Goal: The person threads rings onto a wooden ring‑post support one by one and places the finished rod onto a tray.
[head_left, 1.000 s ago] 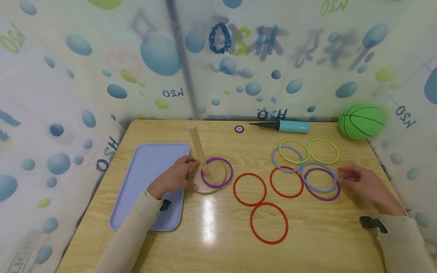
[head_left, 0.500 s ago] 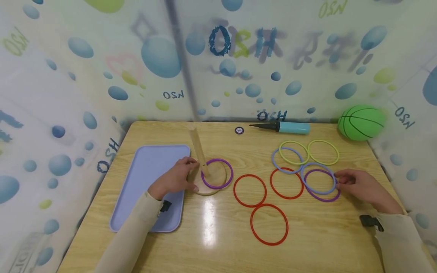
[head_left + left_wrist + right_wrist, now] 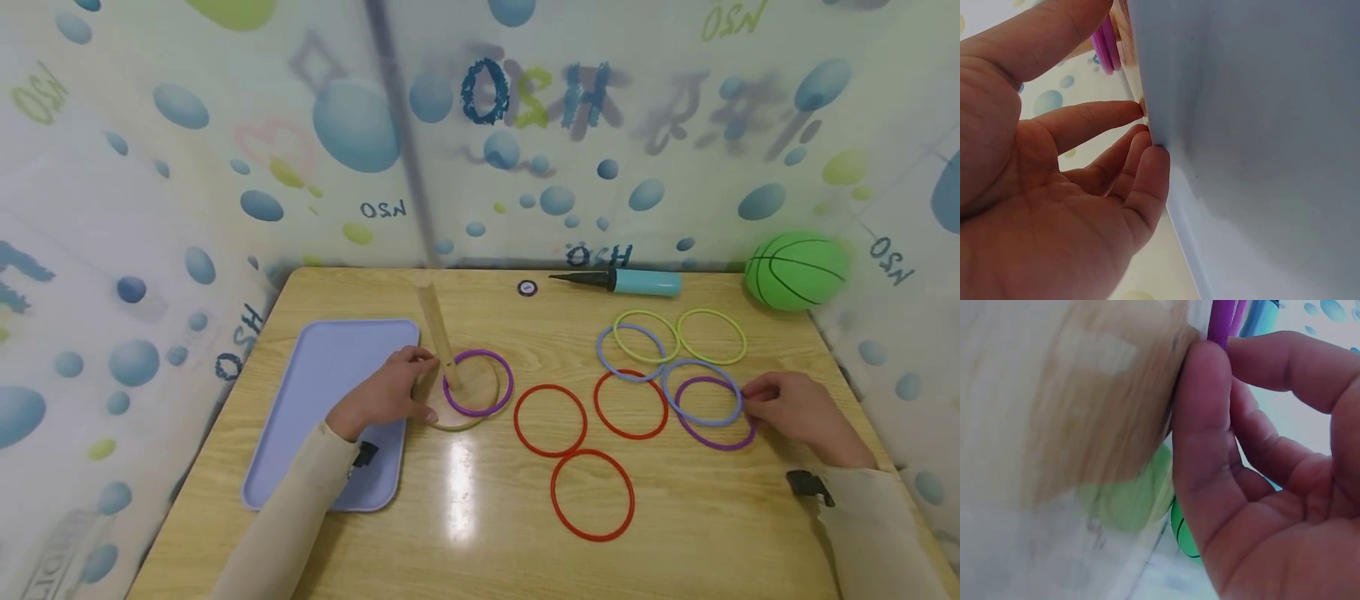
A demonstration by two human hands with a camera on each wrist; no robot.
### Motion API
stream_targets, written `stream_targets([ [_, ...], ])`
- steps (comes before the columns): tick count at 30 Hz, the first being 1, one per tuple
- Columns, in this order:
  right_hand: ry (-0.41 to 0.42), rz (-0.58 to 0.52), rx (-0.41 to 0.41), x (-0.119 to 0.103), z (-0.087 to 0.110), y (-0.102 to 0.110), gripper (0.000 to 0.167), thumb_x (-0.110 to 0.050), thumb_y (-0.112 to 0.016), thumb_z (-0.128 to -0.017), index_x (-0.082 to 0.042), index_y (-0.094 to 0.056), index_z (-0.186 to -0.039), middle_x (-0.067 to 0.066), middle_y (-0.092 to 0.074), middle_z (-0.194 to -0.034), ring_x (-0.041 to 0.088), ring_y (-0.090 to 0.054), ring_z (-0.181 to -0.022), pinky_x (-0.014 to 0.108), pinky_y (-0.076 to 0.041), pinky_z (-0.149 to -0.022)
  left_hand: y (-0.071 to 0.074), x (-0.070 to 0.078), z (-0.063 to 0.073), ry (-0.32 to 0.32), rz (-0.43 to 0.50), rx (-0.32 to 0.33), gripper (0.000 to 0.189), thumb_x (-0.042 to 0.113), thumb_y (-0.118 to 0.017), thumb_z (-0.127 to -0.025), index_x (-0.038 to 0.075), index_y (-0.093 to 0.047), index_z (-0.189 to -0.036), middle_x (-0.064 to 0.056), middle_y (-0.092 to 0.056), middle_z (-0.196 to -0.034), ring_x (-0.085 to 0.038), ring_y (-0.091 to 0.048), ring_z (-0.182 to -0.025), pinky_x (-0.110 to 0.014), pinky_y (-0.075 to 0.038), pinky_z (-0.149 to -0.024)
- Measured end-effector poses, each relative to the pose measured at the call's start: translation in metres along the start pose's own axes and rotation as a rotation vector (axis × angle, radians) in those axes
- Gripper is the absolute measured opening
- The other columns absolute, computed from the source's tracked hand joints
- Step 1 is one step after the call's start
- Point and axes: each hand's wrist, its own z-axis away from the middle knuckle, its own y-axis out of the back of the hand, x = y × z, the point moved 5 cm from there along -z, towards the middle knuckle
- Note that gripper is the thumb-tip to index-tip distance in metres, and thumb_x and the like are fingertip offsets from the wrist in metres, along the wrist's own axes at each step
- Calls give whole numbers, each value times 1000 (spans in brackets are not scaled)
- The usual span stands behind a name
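Note:
In the head view my right hand (image 3: 806, 417) pinches the rim of a purple ring (image 3: 716, 447) between thumb and forefinger. The right wrist view shows that purple rim (image 3: 1221, 319) between the two fingertips. A light blue ring (image 3: 701, 423) lies overlapping it. My left hand (image 3: 386, 392) holds the left edge of a round wooden base (image 3: 480, 379), thumb in front and fingers behind. From this base rises a wooden peg (image 3: 433, 321). Another purple ring (image 3: 512, 385) encircles the peg and rests on the base; its edge (image 3: 1107, 47) shows in the left wrist view.
A blue tray (image 3: 322, 333) lies under the left forearm. Red rings (image 3: 585, 421), two yellow-green rings (image 3: 712, 311) and another light blue ring (image 3: 600, 342) lie centre to right. Behind are a hand pump (image 3: 645, 282), a small round disc (image 3: 527, 287) and a green ball (image 3: 795, 271).
My right hand has come left to the rings and taken hold of the lower purple ring, which has shifted slightly right and toward me. The left hand stays at the base.

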Motion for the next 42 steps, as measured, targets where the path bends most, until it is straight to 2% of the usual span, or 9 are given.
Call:
stream_targets([
  [7, 47, -102, 35, 10, 5, 4, 38, -22, -70, -103, 8, -69, -126, 11, -78, -104, -3, -65, -80, 21, -54, -69, 2, 3, 1, -3, -2, 1, 96, 33, -90, -85, -4, -42, -159, -22, -40, -162, -42, -37, -150, -53, -41, -118],
  [10, 79, -189, 38, 15, 8, 8, 43, -21, -66, -106, 11, -65, -134, -3, -77, -105, -4, -66, -82, 23, -58, -69, 2, 4, 1, -6, -5, 4, 96, 33, -90, -85, -4, -42, -159, -22, -40, -162, -42, -37, -149, -54, -42, -117],
  [14, 109, -307, 24, 16, 11, 16, 44, -17, -59, -110, 16, -58, -139, -25, -70, -105, 5, -71, -83, 28, -61, -69, 2, 4, 1, 8, -1, -4, 96, 33, -90, -86, -3, -42, -160, -21, -40, -162, -41, -36, -150, -53, -42, -118],
  [18, 95, -321, 42, 17, 14, 25, 47, -20, -58, -111, 17, -56, -141, -31, -66, -106, 5, -73, -85, 27, -62, -70, 3, 4, 2, 13, 0, -9, 95, 34, -90, -86, -4, -41, -160, -22, -39, -162, -42, -36, -150, -53, -42, -117],
  [26, 14, -344, 183, 22, 20, 41, 50, -19, -57, -111, 17, -49, -144, -28, -67, -92, -3, -70, -82, 24, -62, -69, 1, 2, 1, 10, 4, -7, 95, 34, -89, -87, -4, -42, -159, -21, -40, -162, -42, -36, -150, -53, -41, -117],
  [29, -7, -371, 250, 22, 21, 46, 49, -17, -56, -110, 16, -48, -146, -30, -64, -94, -7, -66, -83, 22, -62, -70, 1, 2, 1, 9, 1, -6, 95, 34, -89, -87, -4, -42, -159, -21, -40, -162, -42, -36, -150, -53, -41, -117],
  [35, -37, -506, 378, 16, 24, 55, 43, -8, -59, -107, 7, -53, -147, -18, -61, -95, -10, -67, -83, 21, -62, -69, 1, 4, 1, 12, 0, -7, 95, 32, -90, -87, -4, -41, -159, -21, -40, -162, -41, -37, -150, -53, -41, -118],
  [38, -34, -557, 433, 11, 26, 60, 38, -6, -60, -106, -1, -60, -144, -17, -62, -93, -11, -68, -82, 20, -61, -68, 2, 5, 2, 10, 2, -8, 95, 32, -90, -87, -5, -41, -159, -22, -40, -162, -42, -37, -149, -54, -40, -118],
  [42, 48, -766, 473, 4, 29, 65, 30, 3, -62, -103, -20, -73, -119, -13, -68, -90, -6, -72, -79, 21, -61, -65, 3, 6, 2, 6, 2, -8, 95, 32, -90, -87, -5, -41, -159, -22, -40, -161, -42, -37, -149, -54, -41, -118],
])
